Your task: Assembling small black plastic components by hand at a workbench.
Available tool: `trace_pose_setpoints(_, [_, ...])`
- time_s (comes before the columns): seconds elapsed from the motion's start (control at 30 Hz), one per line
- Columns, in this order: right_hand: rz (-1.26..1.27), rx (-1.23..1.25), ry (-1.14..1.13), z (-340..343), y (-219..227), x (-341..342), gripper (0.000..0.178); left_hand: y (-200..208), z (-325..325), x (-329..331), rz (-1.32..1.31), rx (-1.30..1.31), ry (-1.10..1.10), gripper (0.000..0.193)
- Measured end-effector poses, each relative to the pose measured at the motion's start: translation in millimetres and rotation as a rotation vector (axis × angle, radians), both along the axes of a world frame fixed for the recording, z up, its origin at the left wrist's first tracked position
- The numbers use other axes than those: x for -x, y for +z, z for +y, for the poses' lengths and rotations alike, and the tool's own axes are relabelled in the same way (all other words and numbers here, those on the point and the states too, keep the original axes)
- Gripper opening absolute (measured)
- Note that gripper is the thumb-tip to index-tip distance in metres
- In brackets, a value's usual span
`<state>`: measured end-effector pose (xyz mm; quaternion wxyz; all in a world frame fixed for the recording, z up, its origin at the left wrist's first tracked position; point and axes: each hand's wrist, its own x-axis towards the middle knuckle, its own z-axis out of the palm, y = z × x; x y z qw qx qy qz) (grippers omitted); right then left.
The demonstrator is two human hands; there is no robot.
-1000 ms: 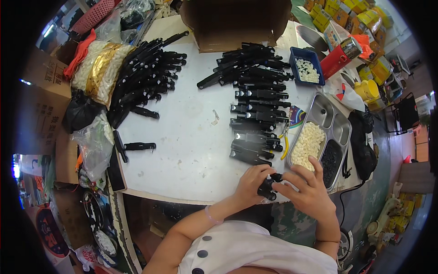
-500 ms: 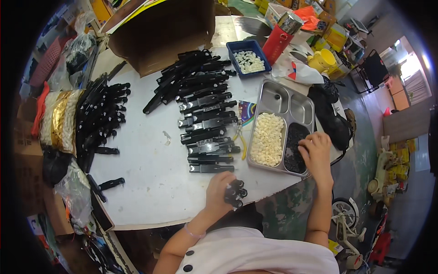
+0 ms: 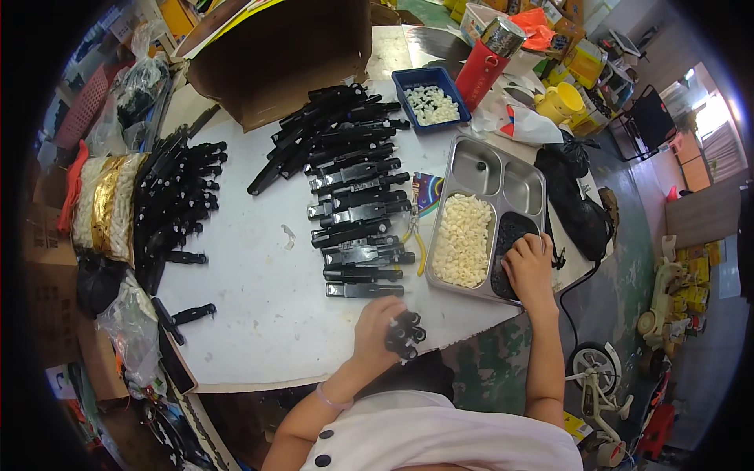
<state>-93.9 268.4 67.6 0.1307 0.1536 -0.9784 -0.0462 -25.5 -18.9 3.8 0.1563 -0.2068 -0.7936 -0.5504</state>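
Observation:
My left hand [image 3: 376, 328], near the table's front edge, is closed round a bunch of black rod-like pieces [image 3: 406, 335] with round ends. My right hand [image 3: 529, 269] reaches into a compartment of the metal tray [image 3: 481, 296]. Its curled fingertips touch the small black parts [image 3: 514, 226] there, and what they pinch is hidden. Beside these lie small cream-white parts [image 3: 463, 239] in another compartment. Just beyond my left hand, a column of black elongated pieces [image 3: 363, 253] runs away from me, with a heap of similar black pieces [image 3: 310, 135] at its far end.
More black pieces [image 3: 174, 196] are piled on the left beside a bag [image 3: 100, 208]. Small pliers [image 3: 419, 243] lie against the tray. Behind stand a blue bin [image 3: 434, 98] of white parts, a red flask [image 3: 481, 71] and a cardboard box [image 3: 287, 63].
My right hand has shifted slightly left and down within the black parts' compartment. My left hand keeps its bunch of black pieces in nearly the same place.

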Motion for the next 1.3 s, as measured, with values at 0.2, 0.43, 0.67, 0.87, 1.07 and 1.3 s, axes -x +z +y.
trace_pose_setpoints(0.2, [-0.053, 0.051, 0.031, 1, 9, -3, 0.013, 1, 0, 0, -0.013, -0.012, -0.003, 0.06])
trace_pose_setpoints(0.43, [-0.081, 0.04, 0.073, -1, 0, 3, 0.013, -1, -4, -2, 0.004, 0.014, 0.022, 0.063])
trace_pose_setpoints(0.67, [-0.217, 0.572, 0.18, -45, 70, -14, 0.015, -6, -1, -2, -0.096, -0.058, -0.056, 0.082])
trace_pose_setpoints(0.87, [-0.391, 0.295, 0.792, -126, 107, -26, 0.018, -1, -2, -2, -0.092, -0.093, -0.029, 0.079])
trace_pose_setpoints(1.07, [-0.363, -0.059, 0.863, -139, 113, -26, 0.017, 4, -1, -1, -0.067, -0.117, -0.013, 0.071])
trace_pose_setpoints(1.3, [-0.112, -0.049, 0.796, -134, 90, -49, 0.02, 6, 0, -1, -0.098, -0.152, 0.007, 0.07])
